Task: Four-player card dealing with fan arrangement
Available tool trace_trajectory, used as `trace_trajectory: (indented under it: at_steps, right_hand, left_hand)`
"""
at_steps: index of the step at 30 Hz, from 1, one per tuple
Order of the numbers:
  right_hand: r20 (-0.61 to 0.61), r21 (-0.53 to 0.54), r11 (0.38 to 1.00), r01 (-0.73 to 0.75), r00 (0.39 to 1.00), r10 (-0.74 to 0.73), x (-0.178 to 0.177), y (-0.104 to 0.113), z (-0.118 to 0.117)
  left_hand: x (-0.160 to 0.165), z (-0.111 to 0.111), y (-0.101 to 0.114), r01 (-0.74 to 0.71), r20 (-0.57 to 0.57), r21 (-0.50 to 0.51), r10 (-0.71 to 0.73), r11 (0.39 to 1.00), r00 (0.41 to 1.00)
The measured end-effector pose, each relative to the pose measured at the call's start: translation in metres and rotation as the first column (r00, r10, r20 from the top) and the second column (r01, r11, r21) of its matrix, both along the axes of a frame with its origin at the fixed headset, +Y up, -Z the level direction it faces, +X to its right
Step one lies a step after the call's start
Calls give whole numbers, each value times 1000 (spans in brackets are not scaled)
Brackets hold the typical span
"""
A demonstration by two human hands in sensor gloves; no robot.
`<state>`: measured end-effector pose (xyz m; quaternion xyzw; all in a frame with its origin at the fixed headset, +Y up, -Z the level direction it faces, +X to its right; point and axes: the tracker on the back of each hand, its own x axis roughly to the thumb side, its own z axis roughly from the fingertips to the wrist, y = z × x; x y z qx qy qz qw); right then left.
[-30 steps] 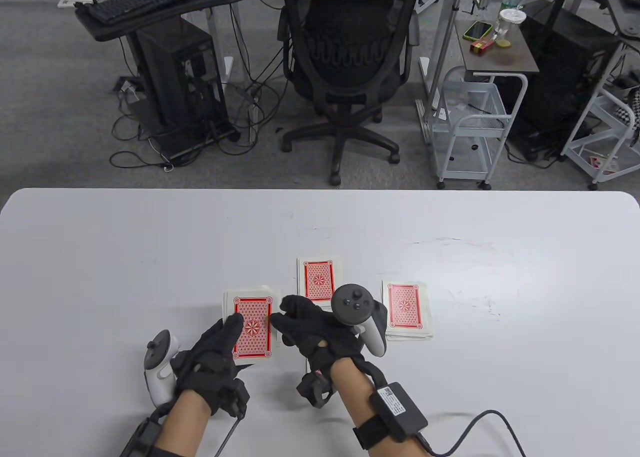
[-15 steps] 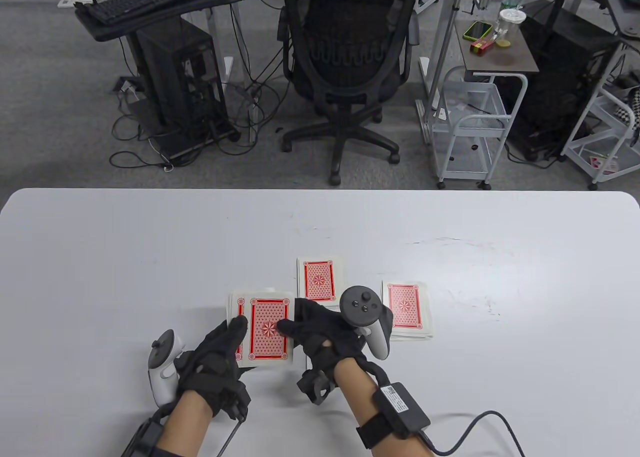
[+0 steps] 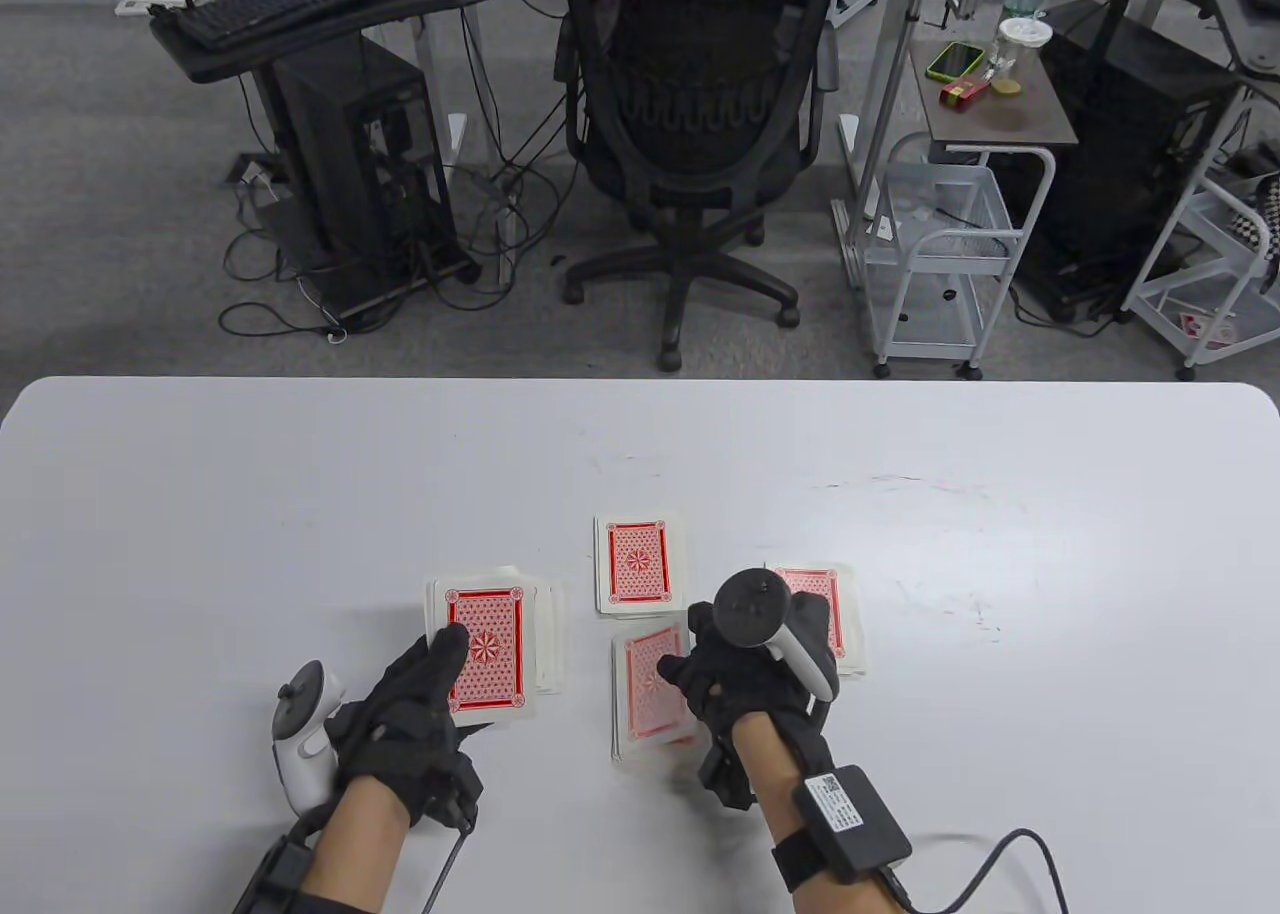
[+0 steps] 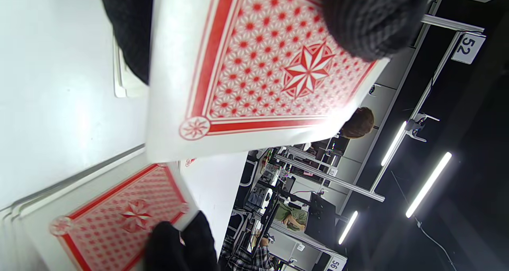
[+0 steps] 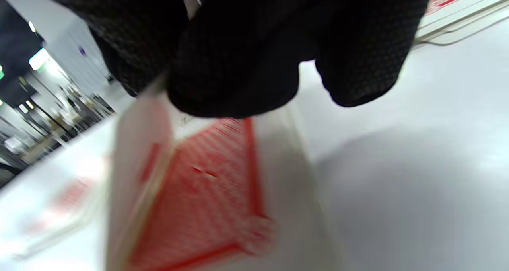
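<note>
Right hand point(image 3: 735, 669) pinches one card point(image 3: 655, 689) above the near pile point(image 3: 620, 744); left hand point(image 3: 420, 699) grips the deck point(image 3: 487, 647). Recommend releasing it flat and square.

From my left wrist feed I can read "52" on a small white sign point(image 4: 468, 48) fixed to the framing near the upper right, the digits lying sideways as the camera is turned. A second white sign point(image 4: 336, 264) at the bottom edge reads "56", possibly cut off by the frame. In my table feed the pack on the right wrist point(image 3: 850, 812) carries a white label with a printed code, too small for me to read. The card backs show only pattern, no writing.
</note>
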<state>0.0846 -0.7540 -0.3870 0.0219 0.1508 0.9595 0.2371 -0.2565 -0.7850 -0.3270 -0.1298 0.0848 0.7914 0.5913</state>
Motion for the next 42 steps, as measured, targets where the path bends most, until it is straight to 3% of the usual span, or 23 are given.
trace_trajectory:
  at_steps: [5, 9, 13, 16, 18, 21, 23, 26, 35, 37, 42]
  right_hand:
    - [-10, 16, 939, -342, 939, 342, -20, -6, 2]
    - [-11, 25, 931, -364, 931, 364, -21, -3, 3]
    - [-28, 75, 988, -132, 991, 134, -20, 21, 7]
    - [-92, 128, 982, 136, 988, -124, -27, 38, 14]
    - [-193, 150, 923, 354, 926, -324, -37, 41, 18]
    - [-211, 91, 840, 534, 835, -508, -53, 37, 24]
    - [-201, 81, 825, 559, 820, -536, -60, 35, 26]
    - [-163, 146, 795, 589, 807, -568, -62, 34, 27]
    - [-131, 72, 743, 665, 745, -654, -56, 33, 18]
    - [-116, 77, 783, 618, 785, -608, -54, 37, 12]
    - [-61, 59, 824, 564, 826, -561, -64, 46, -16]
  left_hand:
    - [0, 0, 0, 0, 1, -6, 0, 1000, 1000]
    - [1, 0, 0, 1, 4, -6, -1, 1000, 1000]
    - [4, 1, 1, -1, 13, 2, 1, 1000, 1000]
    - [9, 2, 3, 0, 28, 9, 0, 1000, 1000]
    - [16, 3, 4, 0, 46, 17, 0, 1000, 999]
    - [25, 5, 6, 8, 81, 26, -10, 1000, 997]
    - [29, 5, 6, 20, 94, 31, -23, 999, 995]
    - [30, 6, 8, 33, 90, 40, -37, 999, 995]
    - [18, 4, 6, -56, 113, 6, 55, 998, 992]
    - [7, 2, 6, -61, 79, 0, 61, 998, 995]
    - [-40, -1, 6, -43, -125, -10, 41, 999, 991]
